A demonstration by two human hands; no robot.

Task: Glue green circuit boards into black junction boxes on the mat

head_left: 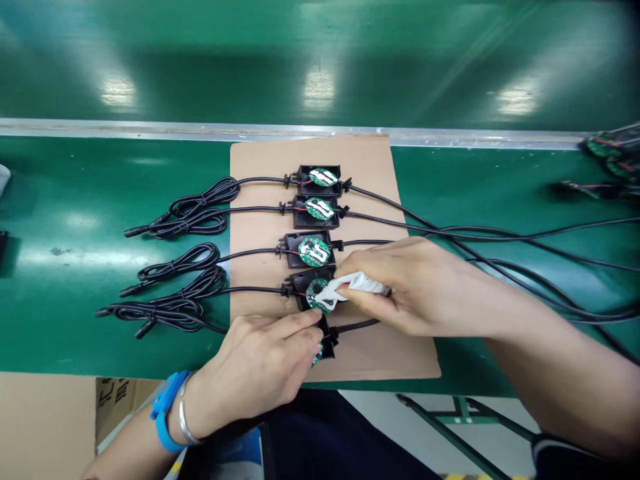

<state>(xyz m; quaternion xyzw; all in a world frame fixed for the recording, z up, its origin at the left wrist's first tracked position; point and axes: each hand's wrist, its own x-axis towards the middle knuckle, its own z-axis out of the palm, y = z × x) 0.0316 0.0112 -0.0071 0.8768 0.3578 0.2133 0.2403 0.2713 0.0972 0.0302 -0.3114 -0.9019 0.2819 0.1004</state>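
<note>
My right hand [400, 287] is closed around a white tube [367, 283] with a pale nozzle. The nozzle tip is over a round green circuit board [316, 291] in a black plastic box. My left hand [275, 350] lies with fingers stretched out, its index fingertip at the near edge of that board; its thumb is hidden. Partly under the left hand is the nearest box [327, 343]. Farther away, three more boards, the first board [315, 252], the second board [320, 209] and the third board [324, 177], carry white paste and rest on their open boxes.
The boxes stand in a column on a cardboard sheet [265, 160] on the green bench [100, 160]. Bundled black cables [200, 200] lie on the left. Loose cables [500, 233] run right, under and beyond my right forearm. More boards with wires [615, 150] sit at far right.
</note>
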